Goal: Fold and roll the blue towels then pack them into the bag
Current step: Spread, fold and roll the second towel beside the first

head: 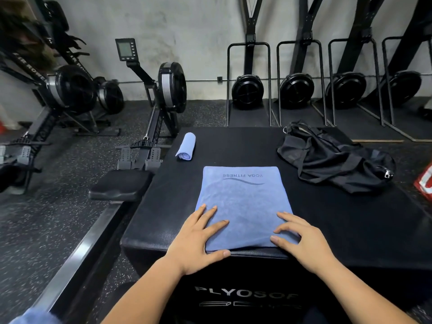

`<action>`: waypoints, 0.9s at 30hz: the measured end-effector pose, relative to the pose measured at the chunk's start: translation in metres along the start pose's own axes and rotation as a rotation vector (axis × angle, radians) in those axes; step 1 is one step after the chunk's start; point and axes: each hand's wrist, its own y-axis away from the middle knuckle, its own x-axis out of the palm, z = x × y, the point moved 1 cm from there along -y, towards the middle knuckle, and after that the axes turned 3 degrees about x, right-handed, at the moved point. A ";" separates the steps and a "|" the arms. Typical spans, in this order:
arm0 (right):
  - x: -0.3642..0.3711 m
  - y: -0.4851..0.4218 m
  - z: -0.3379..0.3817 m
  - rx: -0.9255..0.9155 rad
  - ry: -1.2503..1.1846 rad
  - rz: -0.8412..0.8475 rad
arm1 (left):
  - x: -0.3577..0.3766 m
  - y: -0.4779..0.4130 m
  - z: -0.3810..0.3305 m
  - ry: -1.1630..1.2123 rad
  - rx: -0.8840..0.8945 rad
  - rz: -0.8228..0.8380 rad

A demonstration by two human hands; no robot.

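Note:
A folded blue towel [243, 204] printed "YOGA FITNESS" lies flat on the black plyo box [350, 220], its near edge at the box's front rim. My left hand [198, 239] rests on its near left corner, fingers spread, thumb at the towel's front edge. My right hand [304, 242] presses the near right corner, fingers apart. Neither hand lifts the cloth. A rolled blue towel [186, 146] lies at the box's far left. The black bag [334, 157] sits crumpled at the far right, zipper pull toward me.
Rowing machines [163, 94] stand on the speckled floor to the left, one seat [121, 184] close beside the box. Fan machines [247, 92] line the far wall. A red-and-white object [424, 181] pokes in at the right edge. Some blue cloth [35, 316] shows at the bottom left.

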 end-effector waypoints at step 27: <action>-0.007 0.004 0.006 0.180 -0.113 -0.259 | -0.002 -0.002 0.008 0.492 -0.148 -0.206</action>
